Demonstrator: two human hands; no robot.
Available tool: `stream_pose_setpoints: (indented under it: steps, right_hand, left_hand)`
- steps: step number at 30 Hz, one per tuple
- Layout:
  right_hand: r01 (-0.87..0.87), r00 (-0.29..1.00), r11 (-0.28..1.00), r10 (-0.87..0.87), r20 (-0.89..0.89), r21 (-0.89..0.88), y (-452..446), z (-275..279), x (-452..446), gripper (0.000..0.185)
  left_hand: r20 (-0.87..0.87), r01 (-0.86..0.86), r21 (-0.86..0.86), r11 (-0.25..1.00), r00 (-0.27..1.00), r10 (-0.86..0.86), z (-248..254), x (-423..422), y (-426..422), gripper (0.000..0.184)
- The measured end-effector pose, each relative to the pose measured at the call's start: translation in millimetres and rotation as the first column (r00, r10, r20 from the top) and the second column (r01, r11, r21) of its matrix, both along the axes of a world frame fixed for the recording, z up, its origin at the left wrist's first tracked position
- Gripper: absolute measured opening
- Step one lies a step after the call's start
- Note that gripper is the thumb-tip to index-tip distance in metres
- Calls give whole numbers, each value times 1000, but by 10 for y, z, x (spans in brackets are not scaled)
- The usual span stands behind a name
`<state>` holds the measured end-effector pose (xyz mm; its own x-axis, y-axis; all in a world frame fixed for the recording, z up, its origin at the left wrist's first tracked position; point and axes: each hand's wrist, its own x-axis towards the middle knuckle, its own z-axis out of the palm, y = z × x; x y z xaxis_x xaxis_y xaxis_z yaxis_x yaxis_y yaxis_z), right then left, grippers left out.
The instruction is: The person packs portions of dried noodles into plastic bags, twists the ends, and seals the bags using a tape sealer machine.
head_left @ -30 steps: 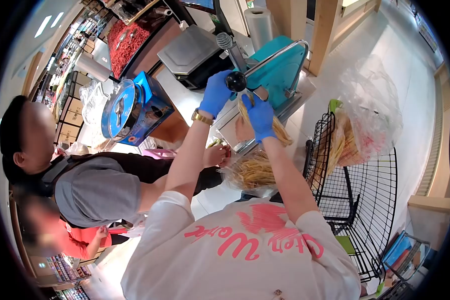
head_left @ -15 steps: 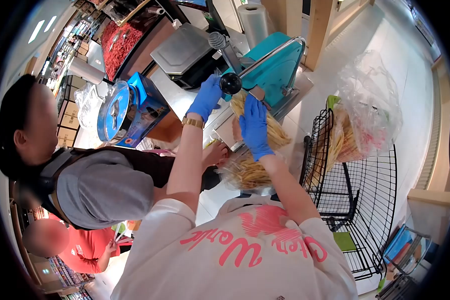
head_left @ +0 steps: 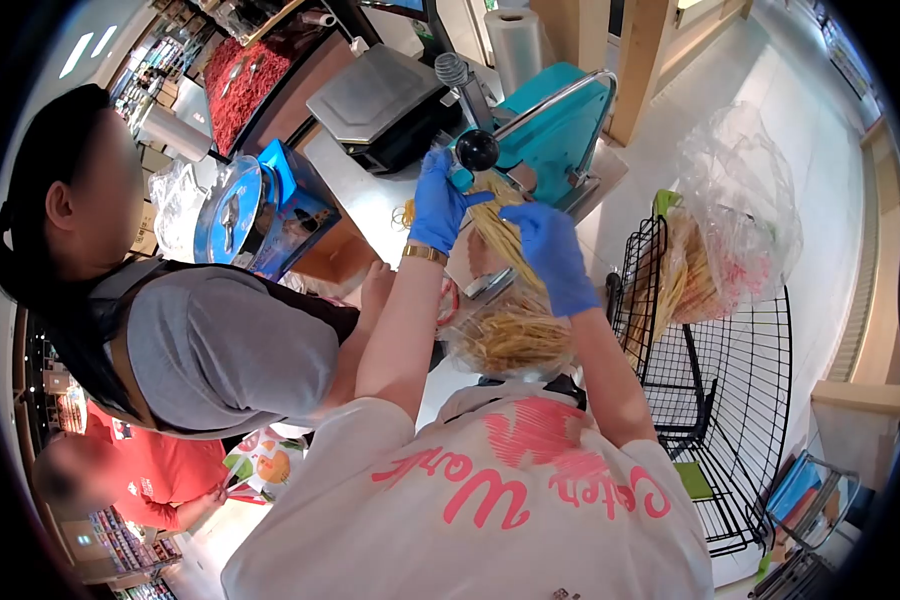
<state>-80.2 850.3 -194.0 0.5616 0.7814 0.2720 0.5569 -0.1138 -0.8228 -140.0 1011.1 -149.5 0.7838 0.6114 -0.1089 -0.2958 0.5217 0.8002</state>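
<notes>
My left hand (head_left: 438, 205), in a blue glove with a gold watch at the wrist, is beside the black ball knob (head_left: 476, 150) of a teal machine (head_left: 560, 120). Its fingers point up and its thumb stretches right onto a bundle of long, pale yellow dried sticks (head_left: 498, 232). At the bundle's right side, my gloved right hand (head_left: 552, 250) has bent fingers on the sticks; its grip is partly hidden. A clear bag of similar sticks (head_left: 510, 338) lies below, close to my body.
A scale (head_left: 378, 95) and a plastic roll (head_left: 517, 50) stand behind. A co-worker in a grey sleeve (head_left: 235, 345) is close on my left, beside a blue box (head_left: 305, 210). A black wire cart (head_left: 720, 400) with bagged goods is on my right.
My left hand has turned, its thumb now out over the sticks. My right hand has shifted right and down from lying flat on the bundle. The co-worker leans closer.
</notes>
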Motion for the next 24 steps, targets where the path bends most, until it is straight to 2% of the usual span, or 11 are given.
stream_pose_setpoints:
  steps: [2, 4, 8, 10, 11, 12, 14, 16, 18, 21, 24]
  right_hand:
    - [162, 822, 974, -45, -567, 158, -72, 954, -192, 29]
    - [278, 251, 782, 501, -828, 558, 181, 1376, -188, 21]
    - [394, 290, 784, 389, -874, 480, 637, 1535, -348, 15]
    - [428, 379, 682, 461, -802, 594, 610, 1293, -709, 11]
    - [365, 386, 817, 304, -871, 447, 629, 1111, -902, 9]
    - [305, 405, 910, 143, -903, 281, 682, 865, -1094, 9]
    - [332, 417, 916, 69, -906, 223, 803, 169, -1436, 12]
    - [328, 552, 902, 57, -832, 279, 920, -500, -1567, 12]
    - [316, 663, 892, 35, -748, 322, 904, -613, -1620, 13]
    - [265, 776, 954, -126, -618, 138, 839, -815, -1682, 14]
    - [191, 715, 970, -31, -699, 153, 842, -958, -1627, 14]
  left_hand:
    - [79, 60, -46, 997, 995, -57, 23, -4, 7, 27]
    - [159, 124, -87, 988, 981, -109, -20, 12, 84, 22]
    - [332, 236, -274, 932, 933, -138, -24, 63, 183, 27]
    - [61, 170, -359, 918, 986, -158, 442, -209, -47, 25]
    - [1, 370, -275, 887, 923, -385, 178, -163, 240, 20]
    - [5, 372, -269, 888, 923, -385, 137, -158, 319, 20]
    - [-85, 314, -39, 949, 945, -316, 92, -130, 419, 16]
    - [-31, 333, -96, 938, 941, -337, -38, -64, 503, 17]
    - [-10, 395, -73, 916, 918, -397, -71, -96, 531, 15]
    - [-31, 389, -13, 921, 921, -389, -55, -132, 556, 27]
    - [-116, 375, 26, 927, 922, -369, 4, -140, 498, 26]
